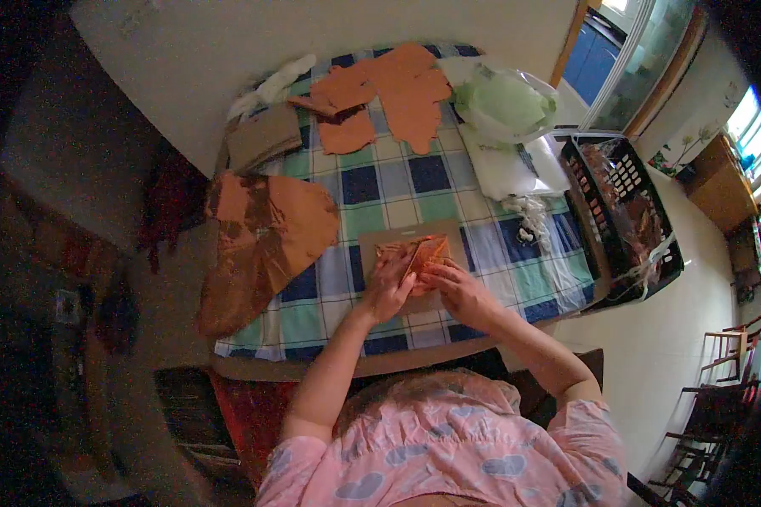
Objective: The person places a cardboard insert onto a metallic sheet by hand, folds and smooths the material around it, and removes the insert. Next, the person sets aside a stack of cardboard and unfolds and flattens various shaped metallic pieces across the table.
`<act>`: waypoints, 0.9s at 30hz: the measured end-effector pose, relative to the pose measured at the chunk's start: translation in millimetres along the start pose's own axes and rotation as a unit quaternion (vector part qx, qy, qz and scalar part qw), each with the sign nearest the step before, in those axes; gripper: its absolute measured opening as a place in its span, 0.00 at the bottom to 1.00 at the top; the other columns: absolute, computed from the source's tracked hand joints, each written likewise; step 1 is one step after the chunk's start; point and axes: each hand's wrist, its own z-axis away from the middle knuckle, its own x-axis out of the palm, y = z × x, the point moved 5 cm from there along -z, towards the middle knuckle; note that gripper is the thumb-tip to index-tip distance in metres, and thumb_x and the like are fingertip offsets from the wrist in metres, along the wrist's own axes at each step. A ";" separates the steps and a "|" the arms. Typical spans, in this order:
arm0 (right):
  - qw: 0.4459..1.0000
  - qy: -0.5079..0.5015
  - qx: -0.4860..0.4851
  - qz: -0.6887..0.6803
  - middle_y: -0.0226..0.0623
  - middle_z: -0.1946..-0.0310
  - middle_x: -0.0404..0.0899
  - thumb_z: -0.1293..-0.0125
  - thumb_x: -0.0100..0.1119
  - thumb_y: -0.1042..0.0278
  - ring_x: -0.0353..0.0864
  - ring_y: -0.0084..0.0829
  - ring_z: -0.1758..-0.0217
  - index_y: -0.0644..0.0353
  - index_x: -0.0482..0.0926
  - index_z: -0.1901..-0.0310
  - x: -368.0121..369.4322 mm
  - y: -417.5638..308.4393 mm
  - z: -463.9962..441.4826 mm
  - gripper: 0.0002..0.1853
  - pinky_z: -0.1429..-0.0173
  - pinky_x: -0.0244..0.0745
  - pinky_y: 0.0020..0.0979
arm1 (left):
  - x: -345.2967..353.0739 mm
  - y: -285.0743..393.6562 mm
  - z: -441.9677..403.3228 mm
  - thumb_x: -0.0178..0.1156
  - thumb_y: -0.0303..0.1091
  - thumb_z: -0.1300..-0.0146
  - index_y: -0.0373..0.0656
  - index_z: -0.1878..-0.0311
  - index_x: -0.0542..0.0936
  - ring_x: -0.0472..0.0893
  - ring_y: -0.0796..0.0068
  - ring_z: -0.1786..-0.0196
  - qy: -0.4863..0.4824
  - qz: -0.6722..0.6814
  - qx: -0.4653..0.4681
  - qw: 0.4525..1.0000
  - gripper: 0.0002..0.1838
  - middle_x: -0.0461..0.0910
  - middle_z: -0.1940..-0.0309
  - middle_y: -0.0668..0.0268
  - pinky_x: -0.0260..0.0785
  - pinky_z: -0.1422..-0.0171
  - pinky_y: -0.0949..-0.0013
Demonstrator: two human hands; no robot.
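Note:
A small shiny orange-copper piece lies on a brown board with a slot near its top edge, in front of my body. My left hand rests on the piece's left side, its fingers pressed down on it. From the right, my right hand grips the piece's lower right part with fingers bent together. Both hands nearly touch. The fingers hide part of the piece, so its full shape cannot be made out.
A checkered cloth covers the table. Orange sheets lie at the back, a larger orange-brown sheet at the left, beside folded brown material. Clear plastic bags and a black basket stand right.

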 end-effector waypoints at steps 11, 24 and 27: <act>0.992 -0.047 -0.096 0.070 0.38 0.45 0.74 0.43 0.63 0.61 0.71 0.41 0.41 0.55 0.78 0.51 7.6 -24.4 0.7 0.18 0.32 0.58 0.47 | -1.9 2.6 1.4 0.42 0.38 0.31 0.44 0.32 0.63 0.58 0.55 0.28 0.048 -0.047 0.051 0.996 0.25 0.64 0.34 0.52 0.41 0.26 0.52; 0.999 0.040 -0.002 -0.018 0.40 0.58 0.78 0.44 0.61 0.68 0.74 0.47 0.51 0.57 0.76 0.59 30.6 20.4 -11.6 0.11 0.47 0.69 0.42 | -4.2 5.8 -0.3 0.46 0.38 0.35 0.43 0.33 0.63 0.57 0.54 0.28 0.060 -0.055 0.076 0.994 0.27 0.64 0.34 0.52 0.42 0.25 0.53; 0.992 0.073 0.089 -0.060 0.45 0.58 0.77 0.46 0.62 0.67 0.75 0.49 0.52 0.59 0.75 0.57 24.7 21.2 -19.9 0.14 0.48 0.71 0.43 | -3.8 5.8 -0.3 0.49 0.36 0.37 0.44 0.32 0.62 0.57 0.54 0.28 0.029 -0.083 0.071 0.994 0.29 0.63 0.33 0.53 0.42 0.26 0.52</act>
